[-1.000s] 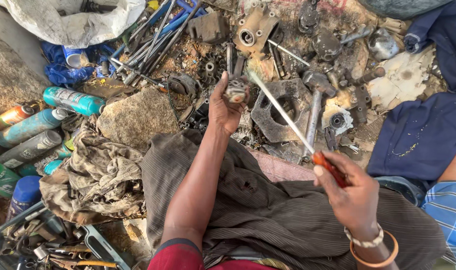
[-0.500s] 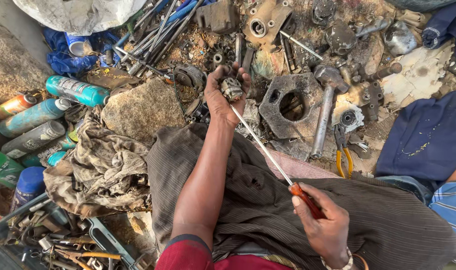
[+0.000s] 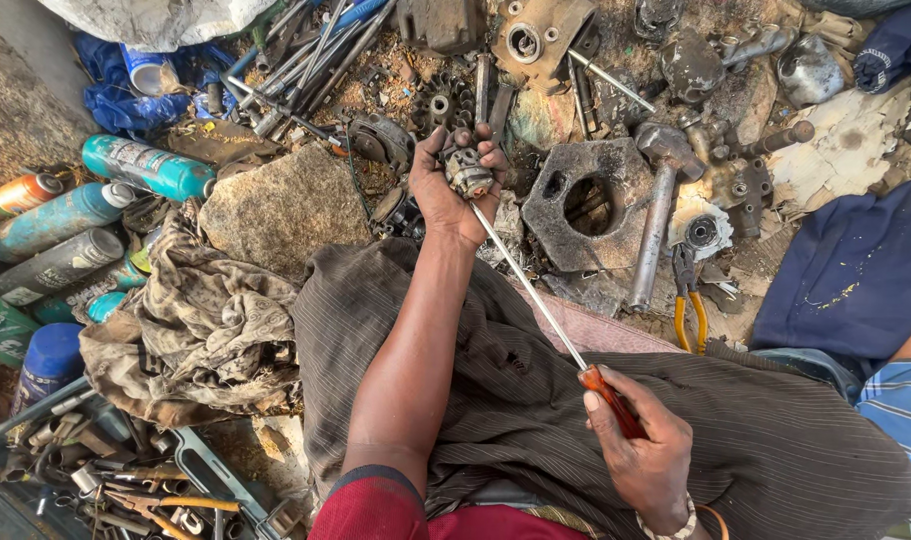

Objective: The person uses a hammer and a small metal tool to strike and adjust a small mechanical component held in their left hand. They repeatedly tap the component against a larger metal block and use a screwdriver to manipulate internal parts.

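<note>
The left hand (image 3: pixel 453 190) is stretched out ahead of the body, palm up, with its fingers curled around a small round metal part (image 3: pixel 467 172), which sits in the palm with the fingertips closed over its top edge. The right hand (image 3: pixel 643 450), close to the body and low in the view, is wrapped tight around the orange-red handle of a long screwdriver (image 3: pixel 535 290). The thin steel shaft runs up and to the left from that fist, and its tip meets the metal part in the left palm.

Both arms rest above a dark striped cloth (image 3: pixel 535 400) spread over the person's lap. Just to the right of the left hand lies a flat, blackened metal plate (image 3: pixel 585 205) with a large hole through it, and beside that a hammer (image 3: pixel 655 215) with a grey handle lies on the ground. A pair of pliers (image 3: pixel 688 300) with yellow grips lies near the hammer's handle end. To the left of the left hand there is a flat stone (image 3: pixel 280 210), and below it a crumpled, dirty rag (image 3: pixel 200 330). Several spray cans (image 3: pixel 105 200) lie on their sides at the far left. A bundle of metal rods (image 3: pixel 310 50) lies at the top, among rusty scraps.
</note>
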